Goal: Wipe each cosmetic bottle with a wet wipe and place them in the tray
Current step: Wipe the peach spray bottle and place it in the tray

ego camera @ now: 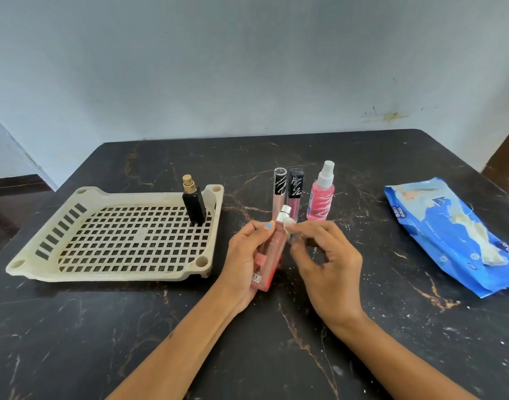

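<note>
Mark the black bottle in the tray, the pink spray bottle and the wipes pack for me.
black bottle (194, 207), head view, on its dark body.
pink spray bottle (320, 202), head view, on its pink body.
wipes pack (438, 226), head view, on the blue wrapper.

A tray sits at the left of the worktop, one bottle standing in its far right corner. Three bottles stand at centre. A wipes pack lies at right. In front of the three, both hands hold another bottle.

Cream lattice tray, black gold-veined table, blue wipes pack, pink bottle.
</note>
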